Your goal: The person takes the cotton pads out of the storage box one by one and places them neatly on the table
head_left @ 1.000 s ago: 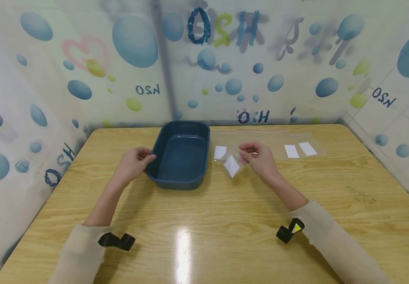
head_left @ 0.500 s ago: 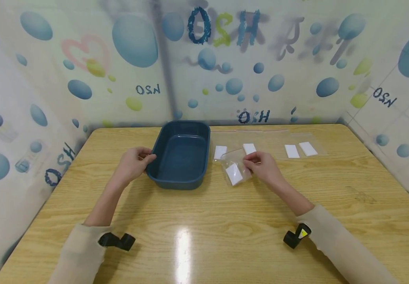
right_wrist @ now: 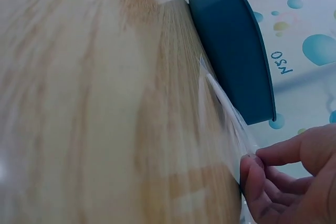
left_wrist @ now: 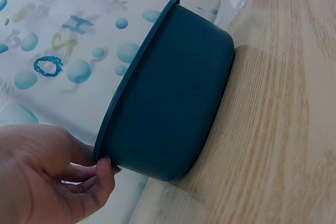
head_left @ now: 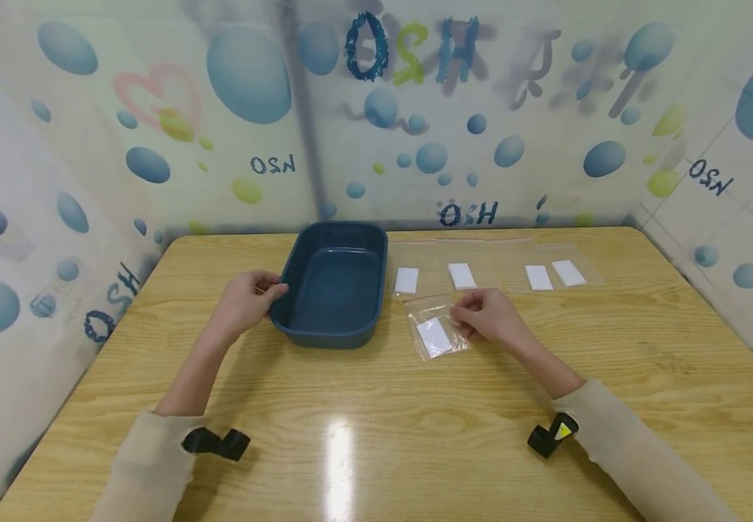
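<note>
A dark teal plastic basin [head_left: 333,338] stands on the wooden table. My left hand [head_left: 246,301] pinches its left rim between thumb and fingers, as the left wrist view also shows. To the basin's right, my right hand [head_left: 490,315] pinches the right edge of a clear zip bag [head_left: 418,310] with a white card-like piece [head_left: 434,337] inside. In the right wrist view the bag [right_wrist: 231,114] looks thin and tilted, close to the tabletop and in front of the basin [right_wrist: 233,51]. Whether it touches the table is unclear.
Behind the right hand, more clear bags lie in a row, each with a white piece [head_left: 461,276], such as the ones at left [head_left: 406,280] and right [head_left: 569,273]. A patterned curtain-like wall [head_left: 376,145] rises along the table's back edge.
My right hand has drawn the clear zip bag toward me, away from the row, uncovering a white piece behind it. The bag now lies flatter. My left hand and the basin stay put.
</note>
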`<state>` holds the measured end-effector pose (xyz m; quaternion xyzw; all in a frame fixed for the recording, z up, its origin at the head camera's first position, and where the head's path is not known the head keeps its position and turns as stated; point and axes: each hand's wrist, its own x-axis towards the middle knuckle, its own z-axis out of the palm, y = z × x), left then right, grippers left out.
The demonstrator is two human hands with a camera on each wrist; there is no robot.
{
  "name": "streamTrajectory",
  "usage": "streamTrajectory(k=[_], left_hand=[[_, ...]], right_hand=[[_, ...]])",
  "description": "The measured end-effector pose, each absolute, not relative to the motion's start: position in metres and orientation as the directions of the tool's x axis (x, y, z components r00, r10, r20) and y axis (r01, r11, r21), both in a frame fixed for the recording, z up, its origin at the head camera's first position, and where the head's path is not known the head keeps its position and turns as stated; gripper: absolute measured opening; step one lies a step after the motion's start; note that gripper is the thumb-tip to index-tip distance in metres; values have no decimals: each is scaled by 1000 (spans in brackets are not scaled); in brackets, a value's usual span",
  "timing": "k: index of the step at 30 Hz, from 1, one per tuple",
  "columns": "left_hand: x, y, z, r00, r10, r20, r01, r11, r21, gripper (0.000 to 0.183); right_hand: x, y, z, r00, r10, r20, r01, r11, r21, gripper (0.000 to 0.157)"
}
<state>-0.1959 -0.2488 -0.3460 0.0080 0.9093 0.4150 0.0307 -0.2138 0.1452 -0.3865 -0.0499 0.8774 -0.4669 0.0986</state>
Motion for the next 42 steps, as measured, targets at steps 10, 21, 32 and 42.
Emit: streamTrajectory(k=[10, 21, 32, 42], left_hand=[[-196, -249, -347, -998, 38, -57, -18, 660, 751, 41], [-197, -248, -347, -998, 42, -54, -13, 662, 749, 42], [-196, -247, -345, -998, 37, -51, -14, 666, 746, 41], [-196, -248, -346, -997, 44, -63, -18, 662, 749, 43]], right_hand=[[-213, 147, -384, -962, -217, -166, 23, 541, -841, 16], [-214, 144, -385, -954, -262, -147, -42, 602, -798, 14], [-216, 144, -389, -948, -278, -158, -47, 610, -791, 15], [-219, 148, -387, -928, -281, -245, 19, 620, -784, 18]])
